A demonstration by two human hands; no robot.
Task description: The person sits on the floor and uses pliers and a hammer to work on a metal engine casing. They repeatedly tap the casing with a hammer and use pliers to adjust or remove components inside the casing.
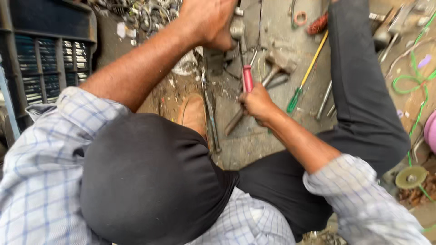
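While the left hand (209, 20) clutches a grey metal part (236, 27), the right hand's (256, 104) grip encloses a red-handled tool (247, 78)

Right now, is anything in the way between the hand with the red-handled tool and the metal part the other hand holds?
Nothing visible blocks it. The right hand grips the red-handled tool, pointing up toward the metal part under the left hand. A hammer lies just beside that path, not across it.

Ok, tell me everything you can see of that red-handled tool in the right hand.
The red-handled tool looks like a screwdriver: a glossy red grip, probably plastic, stands roughly upright out of the top of the right hand. The fingers wrap its lower part, hiding the rest of the handle. Whether the grey bar slanting down-left below the fist is its shaft cannot be told. It is held above the littered concrete floor.
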